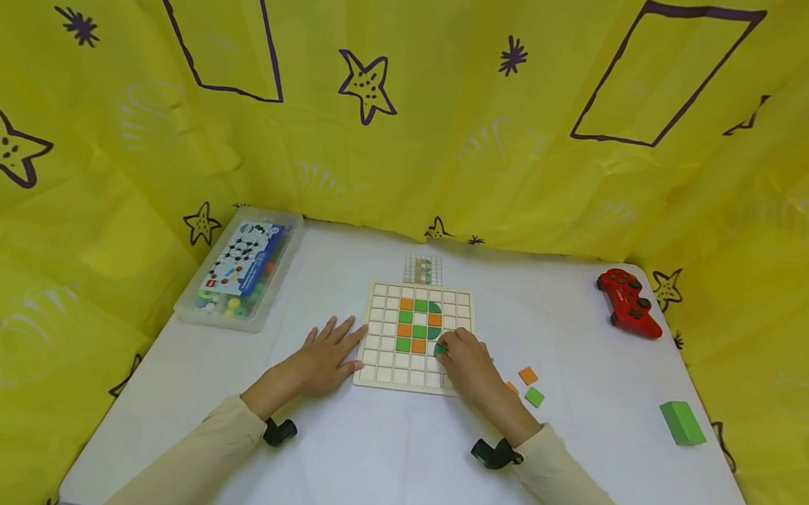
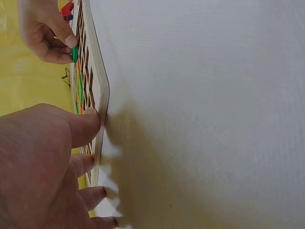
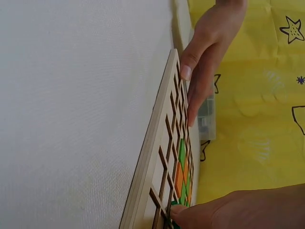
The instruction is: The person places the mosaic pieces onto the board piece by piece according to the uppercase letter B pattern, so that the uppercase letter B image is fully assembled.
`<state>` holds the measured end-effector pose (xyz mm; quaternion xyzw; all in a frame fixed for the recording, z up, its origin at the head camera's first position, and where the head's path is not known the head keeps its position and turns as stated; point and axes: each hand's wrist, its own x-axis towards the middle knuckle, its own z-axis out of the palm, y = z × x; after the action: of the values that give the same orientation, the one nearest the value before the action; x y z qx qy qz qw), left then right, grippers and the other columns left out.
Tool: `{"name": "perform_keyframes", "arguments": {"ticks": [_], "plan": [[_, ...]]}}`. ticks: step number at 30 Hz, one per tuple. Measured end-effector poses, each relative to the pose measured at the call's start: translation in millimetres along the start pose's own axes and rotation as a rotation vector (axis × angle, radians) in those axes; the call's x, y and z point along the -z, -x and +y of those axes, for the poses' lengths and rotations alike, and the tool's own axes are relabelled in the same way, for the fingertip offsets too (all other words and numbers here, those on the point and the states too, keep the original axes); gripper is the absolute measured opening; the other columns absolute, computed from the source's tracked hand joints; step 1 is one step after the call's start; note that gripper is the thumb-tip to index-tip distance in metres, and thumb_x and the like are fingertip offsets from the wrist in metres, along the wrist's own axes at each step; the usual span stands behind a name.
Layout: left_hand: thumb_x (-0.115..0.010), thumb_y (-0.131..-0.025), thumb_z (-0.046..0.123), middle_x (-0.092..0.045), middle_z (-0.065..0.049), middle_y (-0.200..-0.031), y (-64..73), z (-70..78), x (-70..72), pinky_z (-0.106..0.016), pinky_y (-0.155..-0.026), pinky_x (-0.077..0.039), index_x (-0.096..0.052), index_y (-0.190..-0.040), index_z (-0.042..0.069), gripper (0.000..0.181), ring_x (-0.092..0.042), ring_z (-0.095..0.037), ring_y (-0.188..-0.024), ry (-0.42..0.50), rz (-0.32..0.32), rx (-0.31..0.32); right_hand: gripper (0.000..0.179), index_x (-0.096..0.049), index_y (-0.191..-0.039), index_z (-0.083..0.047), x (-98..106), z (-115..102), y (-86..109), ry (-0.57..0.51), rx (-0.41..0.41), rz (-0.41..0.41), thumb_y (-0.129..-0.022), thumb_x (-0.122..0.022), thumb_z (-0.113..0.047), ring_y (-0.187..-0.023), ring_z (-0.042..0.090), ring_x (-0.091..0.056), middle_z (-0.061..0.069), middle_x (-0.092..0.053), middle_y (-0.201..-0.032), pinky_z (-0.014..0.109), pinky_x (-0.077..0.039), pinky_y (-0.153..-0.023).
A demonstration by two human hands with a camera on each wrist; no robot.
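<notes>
A wooden grid board [image 1: 383,375] lies on the white table, with orange and green tiles set in several of its squares. My right hand [image 1: 467,361] pinches a dark green tile [image 1: 440,350] over the lower right of the pattern; the left wrist view shows this green tile [image 2: 75,53] between thumb and fingers. Spread along the board's left edge, my left hand [image 1: 328,360] has straight fingers, its thumb [image 2: 88,126] touching the frame. Behind the board lies a small pattern card [image 1: 423,270] with a similar coloured grid.
Loose tiles, such as an orange one [image 1: 527,376] and a green one [image 1: 535,398], lie right of the board. A clear plastic box [image 1: 236,273] stands at the back left. A red game controller [image 1: 628,302] and a green block [image 1: 682,422] sit at the right.
</notes>
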<state>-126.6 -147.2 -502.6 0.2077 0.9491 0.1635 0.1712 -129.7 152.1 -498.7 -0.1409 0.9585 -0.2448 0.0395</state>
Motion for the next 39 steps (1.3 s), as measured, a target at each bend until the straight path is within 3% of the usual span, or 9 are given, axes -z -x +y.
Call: {"name": "perform_keyframes", "arguments": {"ticks": [4, 17, 23, 29, 33, 39], "plan": [[-0.047, -0.113, 0.043, -0.013, -0.016, -0.177, 0.1, -1.1, -0.3, -0.073, -0.125, -0.011, -0.022, -0.17, 0.017, 0.068, -0.006, -0.048, -0.161, 0.0, 0.002, 0.001, 0.021, -0.073, -0.118, -0.002, -0.2, -3.4, -4.5, 0.017, 0.012, -0.005, -0.098, -0.075, -0.008, -0.114, 0.03, -0.064, 0.01, -0.067, -0.114, 0.048, -0.051, -0.098], [-0.047, -0.113, 0.043, -0.013, -0.016, -0.177, -0.7, -2.4, -2.8, -0.072, -0.125, -0.011, -0.022, -0.17, 0.018, 0.068, -0.005, -0.048, -0.162, -0.002, -0.001, 0.003, 0.025, -0.073, -0.121, 0.001, -1.6, -8.1, -11.2, 0.008, 0.045, -0.042, -0.097, -0.076, -0.005, -0.096, 0.023, -0.061, 0.007, -0.065, -0.104, 0.04, -0.055, -0.088], [-0.046, -0.113, 0.043, -0.012, -0.015, -0.177, -0.9, -2.8, -2.3, -0.072, -0.125, -0.01, -0.021, -0.171, 0.018, 0.068, -0.005, -0.047, -0.162, -0.002, -0.004, 0.004, 0.02, -0.074, -0.117, -0.002, -2.0, -4.0, -10.7, -0.018, 0.059, -0.032, -0.098, -0.075, -0.005, -0.103, 0.023, -0.064, 0.005, -0.068, -0.108, 0.04, -0.056, -0.093], [-0.047, -0.112, 0.043, -0.012, -0.016, -0.177, -1.7, -1.7, -0.3, -0.072, -0.125, -0.011, -0.022, -0.17, 0.017, 0.068, -0.005, -0.048, -0.161, 0.002, -0.002, -0.003, 0.018, -0.076, -0.117, -0.004, 9.2, 14.0, -9.2, -0.03, 0.116, -0.069, -0.101, -0.072, -0.012, -0.107, 0.025, -0.065, 0.007, -0.068, -0.114, 0.044, -0.056, -0.097], [-0.047, -0.112, 0.042, -0.013, -0.017, -0.177, -2.1, -0.9, 0.8, -0.073, -0.124, -0.011, -0.023, -0.17, 0.016, 0.068, -0.006, -0.049, -0.161, 0.004, 0.0, -0.008, 0.019, -0.073, -0.117, -0.003, 29.6, 35.0, 0.1, -0.038, 0.052, -0.075, -0.101, -0.072, -0.014, -0.103, 0.026, -0.063, 0.011, -0.066, -0.115, 0.048, -0.055, -0.094], [-0.048, -0.112, 0.042, -0.013, -0.017, -0.177, -1.4, -0.7, 0.2, -0.073, -0.124, -0.011, -0.022, -0.17, 0.016, 0.068, -0.005, -0.049, -0.161, 0.005, -0.007, 0.002, 0.031, -0.065, -0.122, 0.002, 63.9, 78.1, 23.9, -0.043, -0.16, -0.1, -0.1, -0.074, -0.017, -0.103, 0.034, -0.056, 0.024, -0.056, -0.123, 0.051, -0.052, -0.091]]}}
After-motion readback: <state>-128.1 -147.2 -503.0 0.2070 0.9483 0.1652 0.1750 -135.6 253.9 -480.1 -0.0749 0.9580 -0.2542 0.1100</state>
